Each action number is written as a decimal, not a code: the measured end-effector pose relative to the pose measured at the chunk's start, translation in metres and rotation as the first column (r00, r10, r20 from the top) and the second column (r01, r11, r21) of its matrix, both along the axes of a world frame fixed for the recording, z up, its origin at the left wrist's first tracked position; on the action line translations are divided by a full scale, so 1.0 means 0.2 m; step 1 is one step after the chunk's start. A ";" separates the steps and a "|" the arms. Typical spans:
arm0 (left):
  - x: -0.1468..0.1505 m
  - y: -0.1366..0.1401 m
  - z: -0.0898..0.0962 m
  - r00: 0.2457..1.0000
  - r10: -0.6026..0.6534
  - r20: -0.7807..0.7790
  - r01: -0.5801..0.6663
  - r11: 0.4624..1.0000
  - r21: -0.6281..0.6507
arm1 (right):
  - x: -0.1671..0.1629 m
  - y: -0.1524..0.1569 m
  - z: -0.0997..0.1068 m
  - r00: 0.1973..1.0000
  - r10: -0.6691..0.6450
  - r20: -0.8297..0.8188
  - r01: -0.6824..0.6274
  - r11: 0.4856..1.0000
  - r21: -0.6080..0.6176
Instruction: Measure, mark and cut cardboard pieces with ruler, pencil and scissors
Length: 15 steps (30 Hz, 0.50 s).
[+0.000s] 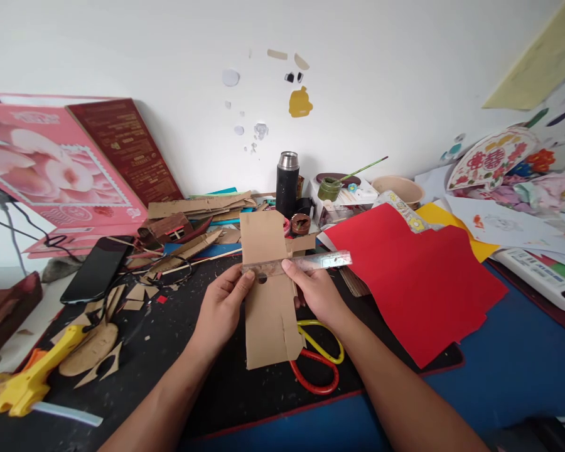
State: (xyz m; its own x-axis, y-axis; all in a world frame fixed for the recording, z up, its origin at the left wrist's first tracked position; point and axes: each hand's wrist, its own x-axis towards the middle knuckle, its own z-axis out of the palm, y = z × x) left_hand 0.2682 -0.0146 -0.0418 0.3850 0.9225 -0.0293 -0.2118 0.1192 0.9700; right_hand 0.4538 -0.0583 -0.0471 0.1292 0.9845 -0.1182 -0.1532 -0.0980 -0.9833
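Note:
A brown cardboard piece [268, 320] is held up above the black mat, with a dark round spot near its left edge. Across it lies a clear ruler [329, 259], its right part sticking out past the cardboard. My left hand [223, 304] is closed on the cardboard's left edge, thumb on top at the ruler's left end. My right hand [322, 292] pinches the ruler against the cardboard, thumb on top and fingers partly hidden underneath. Just below, scissors with one yellow and one red handle [314, 380] lie on the mat, their blades hidden.
A yellow glue gun [42, 376], cardboard scraps [134, 301] and a black phone [96, 270] lie at left. Red paper [419, 282] covers the right side. Behind stand a black thermos [287, 188], a green paint jar [328, 189] with a brush, and a pink box [51, 163].

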 end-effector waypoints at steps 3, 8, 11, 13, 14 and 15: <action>0.00 0.00 0.00 1.000 0.009 0.008 -0.009 1.000 -0.006 | 0.00 0.00 0.00 1.000 0.009 0.007 -0.010 1.000 0.010; -0.01 0.01 -0.02 0.998 0.063 0.021 -0.063 0.998 -0.021 | 0.01 0.01 -0.01 0.997 0.075 0.030 -0.076 0.996 0.053; -0.02 0.04 -0.03 0.988 0.144 0.058 -0.142 0.989 -0.046 | 0.02 0.01 -0.02 0.994 0.095 0.050 -0.099 0.991 0.090; -0.02 0.06 -0.02 0.977 0.195 0.092 -0.189 0.979 -0.073 | 0.02 0.02 -0.02 0.997 0.047 0.059 -0.053 0.993 0.109; -0.02 0.06 -0.01 0.970 0.219 0.106 -0.211 0.974 -0.082 | 0.02 0.02 -0.03 0.998 0.013 0.059 -0.019 0.993 0.113; -0.02 0.07 -0.01 0.964 0.240 0.116 -0.230 0.969 -0.088 | 0.02 0.03 -0.04 0.998 -0.013 0.062 0.006 0.994 0.112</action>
State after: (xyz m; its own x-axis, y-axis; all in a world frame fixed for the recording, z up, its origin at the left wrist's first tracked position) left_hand 0.2646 -0.0008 -0.0431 0.1626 0.9845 -0.0657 -0.3613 0.1214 0.9245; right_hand 0.4572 -0.0527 -0.0544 0.1425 0.9898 0.0007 -0.0910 0.0138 -0.9958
